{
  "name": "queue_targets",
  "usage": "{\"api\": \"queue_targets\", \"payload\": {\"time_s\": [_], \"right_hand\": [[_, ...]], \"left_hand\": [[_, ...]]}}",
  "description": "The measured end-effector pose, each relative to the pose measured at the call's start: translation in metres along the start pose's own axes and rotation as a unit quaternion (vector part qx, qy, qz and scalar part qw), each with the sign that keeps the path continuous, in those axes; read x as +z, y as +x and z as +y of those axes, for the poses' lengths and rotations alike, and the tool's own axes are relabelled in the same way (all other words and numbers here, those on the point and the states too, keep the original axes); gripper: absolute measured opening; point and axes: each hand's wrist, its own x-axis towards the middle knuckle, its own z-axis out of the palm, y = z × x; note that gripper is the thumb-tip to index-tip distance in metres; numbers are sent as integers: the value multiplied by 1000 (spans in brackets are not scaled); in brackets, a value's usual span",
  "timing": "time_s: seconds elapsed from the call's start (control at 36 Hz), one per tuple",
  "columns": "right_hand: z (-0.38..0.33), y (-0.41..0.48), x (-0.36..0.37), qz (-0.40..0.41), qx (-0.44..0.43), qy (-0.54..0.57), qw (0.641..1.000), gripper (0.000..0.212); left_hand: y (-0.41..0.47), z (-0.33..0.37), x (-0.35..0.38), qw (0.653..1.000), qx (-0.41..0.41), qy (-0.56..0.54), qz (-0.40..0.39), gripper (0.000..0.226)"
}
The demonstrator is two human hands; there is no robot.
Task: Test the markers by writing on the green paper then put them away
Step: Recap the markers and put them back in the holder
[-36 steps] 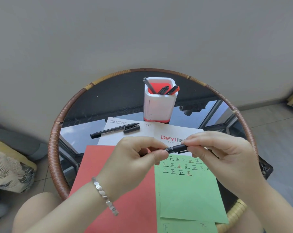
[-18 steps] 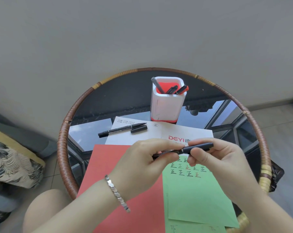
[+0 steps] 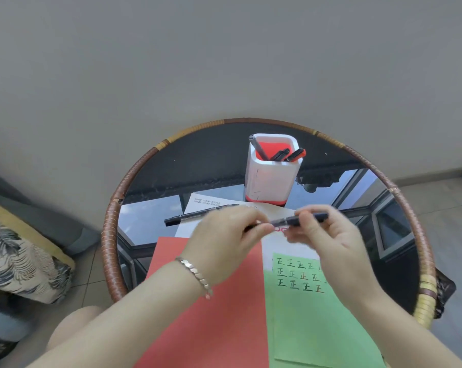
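White pen holder (image 3: pixel 273 179), upper centre: grey pen (image 3: pixel 258 148), black markers (image 3: pixel 280 154) and a red-tipped marker (image 3: pixel 298 154) inside. Held marker (image 3: pixel 293 221) is horizontal at mid-frame, higher in frame than the green paper (image 3: pixel 317 328). My left hand (image 3: pixel 224 240) pinches its left end, my right hand (image 3: pixel 336 240) pinches the right half. Blurred, can't tell if the cap's on.

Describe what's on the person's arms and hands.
Both forearms are bare, with no sleeves in view. The left hand has a silver link bracelet at its wrist. The right hand has a bare wrist. No gloves; motion blur hides any rings.
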Motion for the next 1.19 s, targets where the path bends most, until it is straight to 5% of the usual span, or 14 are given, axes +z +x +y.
{"api": "queue_targets", "payload": {"time_s": [0.06, 0.17, 0.25, 0.47, 0.64, 0.72, 0.81, 0.94, 1.08, 1.19], "right_hand": [[-15, 11, -1, 53, -89, -68, 992, 11], [-58, 33, -8, 115, -307, -151, 933, 13], [-69, 55, -6, 153, -350, -190, 904, 14], [-30, 97, 10, 105, -246, -472, 840, 28], [-13, 93, 7, 93, -281, -481, 825, 36], [-12, 73, 6, 104, -354, -453, 812, 31], [-2, 51, 14, 33, -380, -439, 813, 17], [24, 41, 41, -125, -313, -491, 804, 27], [37, 55, 68, -180, -207, -549, 789, 43], [43, 61, 74, -198, -185, -604, 750, 35]], "left_hand": [[4, -18, -3, 996, 34, 77, 42, 34], [2, -50, -10, 982, -34, 159, 98, 21], [0, -68, -12, 967, -66, 224, 103, 16], [-6, -81, -8, 965, -100, 228, 85, 15], [-5, -80, -9, 966, -132, 203, 86, 5], [-10, -75, -13, 976, -144, 100, 130, 7], [-20, -68, -19, 977, -154, 12, 143, 8], [-34, -56, -29, 972, -162, -39, 165, 12], [-41, -52, -38, 975, -151, -50, 157, 22], [-45, -52, -42, 972, -169, -60, 150, 25]]}}
